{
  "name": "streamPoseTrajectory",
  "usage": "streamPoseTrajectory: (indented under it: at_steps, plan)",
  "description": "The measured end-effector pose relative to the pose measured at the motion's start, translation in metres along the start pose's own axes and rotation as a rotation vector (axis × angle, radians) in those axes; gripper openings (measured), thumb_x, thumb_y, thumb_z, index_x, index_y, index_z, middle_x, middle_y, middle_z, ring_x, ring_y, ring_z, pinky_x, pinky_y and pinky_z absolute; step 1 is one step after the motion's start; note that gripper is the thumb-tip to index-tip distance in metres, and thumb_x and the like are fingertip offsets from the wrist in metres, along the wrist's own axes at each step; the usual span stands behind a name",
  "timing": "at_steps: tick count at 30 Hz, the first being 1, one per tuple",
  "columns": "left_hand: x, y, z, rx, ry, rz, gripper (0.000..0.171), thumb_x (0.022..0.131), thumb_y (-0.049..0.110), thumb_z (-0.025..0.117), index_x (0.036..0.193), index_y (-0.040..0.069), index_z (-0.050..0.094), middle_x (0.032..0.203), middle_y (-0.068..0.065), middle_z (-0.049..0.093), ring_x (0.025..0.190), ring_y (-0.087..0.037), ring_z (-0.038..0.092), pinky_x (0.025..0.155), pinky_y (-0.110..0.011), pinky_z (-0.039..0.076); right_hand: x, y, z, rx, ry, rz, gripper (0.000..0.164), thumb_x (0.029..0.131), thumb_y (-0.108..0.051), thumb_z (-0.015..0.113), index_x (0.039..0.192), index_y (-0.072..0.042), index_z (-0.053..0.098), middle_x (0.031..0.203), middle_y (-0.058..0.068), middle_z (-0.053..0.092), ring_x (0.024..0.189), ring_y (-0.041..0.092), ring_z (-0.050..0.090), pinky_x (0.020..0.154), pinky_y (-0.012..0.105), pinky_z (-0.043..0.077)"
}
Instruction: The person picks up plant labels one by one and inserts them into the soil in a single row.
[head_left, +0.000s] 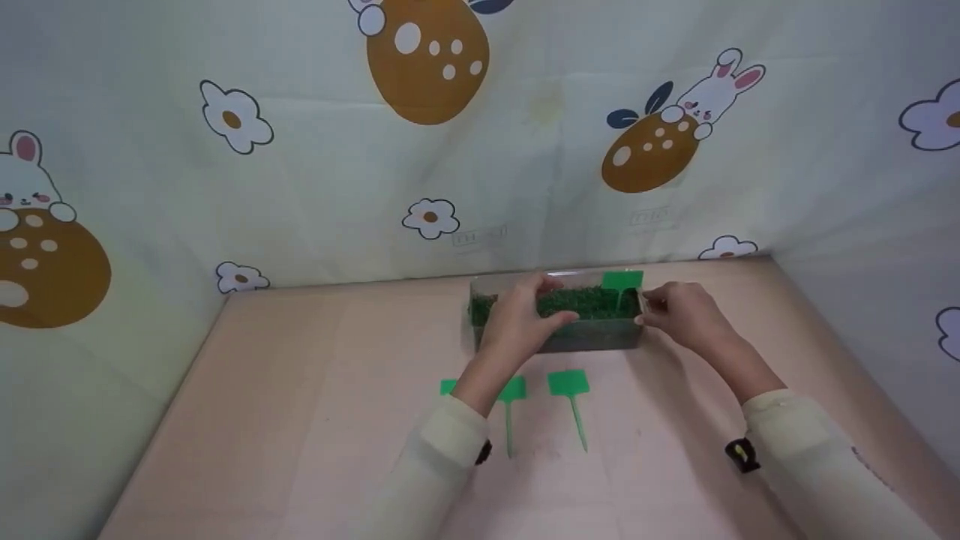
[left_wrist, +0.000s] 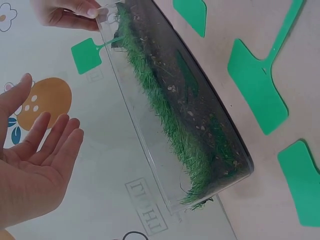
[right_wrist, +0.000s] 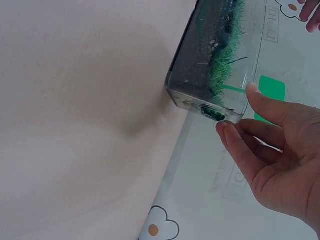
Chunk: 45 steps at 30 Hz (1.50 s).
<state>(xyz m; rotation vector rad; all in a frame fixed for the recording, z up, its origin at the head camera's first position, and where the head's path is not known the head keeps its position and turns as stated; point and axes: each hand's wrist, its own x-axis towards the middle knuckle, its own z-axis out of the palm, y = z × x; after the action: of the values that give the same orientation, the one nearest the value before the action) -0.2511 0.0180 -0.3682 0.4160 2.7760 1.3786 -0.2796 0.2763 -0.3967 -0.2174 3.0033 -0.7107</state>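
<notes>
A clear plastic box (head_left: pixel 592 337) stands at the back of the table, holding dark soil and green artificial-looking grass (left_wrist: pixel 165 117). One green T-shaped plant label (head_left: pixel 622 280) is upright in the grass near the box's right end. My right hand (head_left: pixel 686 315) pinches the right end of the box between thumb and fingertips, as the right wrist view shows from close by. Over the box's left half, my left hand (head_left: pixel 517 319) has its fingers spread and holds nothing. Three more green plant labels lie on the table: a right one (head_left: pixel 569 382), a middle one (head_left: pixel 512 388) and a left one (head_left: pixel 448 386), partly hidden by my left arm.
The pale pinkish table (head_left: pixel 262 420) ends behind the box at a wall of cloth (head_left: pixel 315 187) printed with rabbits and flowers. The cloth rises close behind the box and along both sides of the table.
</notes>
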Motion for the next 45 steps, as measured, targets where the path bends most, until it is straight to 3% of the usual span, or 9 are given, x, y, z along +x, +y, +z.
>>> streamPoseTrajectory:
  at_steps: [8,18,26,37,45]
  plan:
    - [-0.007,-0.002,0.0,0.018,-0.023,0.01,0.046,0.087,0.032,0.077,0.128,0.018,0.062,0.132,-0.001,0.066,0.123,-0.016,0.062,0.103,-0.035,0.051,0.001,0.001,0.0,-0.015,0.009,-0.019,0.039,0.09,-0.015,0.074,0.12,0.009,0.067,0.097,0.019,0.07,0.08,0.022,0.053,0.07,0.035,0.046]
    - [-0.016,-0.007,0.001,-0.006,-0.087,-0.04,0.04,0.088,0.031,0.077,0.123,0.017,0.064,0.123,-0.003,0.07,0.115,-0.016,0.066,0.098,-0.035,0.054,0.0,0.0,0.001,-0.012,0.012,-0.025,0.04,0.09,-0.015,0.074,0.12,0.009,0.067,0.104,0.023,0.072,0.081,0.022,0.056,0.072,0.036,0.05]
    - [-0.023,-0.011,0.005,0.021,-0.158,-0.089,0.039,0.087,0.031,0.078,0.119,0.012,0.067,0.109,-0.002,0.073,0.099,-0.013,0.07,0.086,-0.031,0.057,0.001,0.0,0.001,-0.01,0.008,-0.024,0.042,0.09,-0.016,0.074,0.123,0.009,0.066,0.105,0.024,0.071,0.082,0.023,0.056,0.072,0.037,0.05]
    - [-0.03,-0.023,0.025,0.168,-0.368,-0.235,0.017,0.084,0.03,0.081,0.082,0.014,0.078,0.076,-0.001,0.075,0.066,-0.013,0.063,0.058,-0.025,0.046,0.001,0.0,0.0,-0.018,0.014,-0.027,0.042,0.091,-0.015,0.072,0.123,0.011,0.065,0.115,0.029,0.069,0.1,0.036,0.066,0.086,0.052,0.055]
    - [-0.034,-0.025,0.04,0.217,-0.398,-0.303,0.028,0.082,0.032,0.083,0.07,0.008,0.077,0.064,-0.006,0.071,0.053,-0.012,0.052,0.052,-0.026,0.038,0.001,0.0,0.0,-0.015,-0.004,-0.008,0.045,0.091,-0.016,0.073,0.126,0.01,0.063,0.116,0.029,0.068,0.1,0.035,0.065,0.088,0.052,0.055]
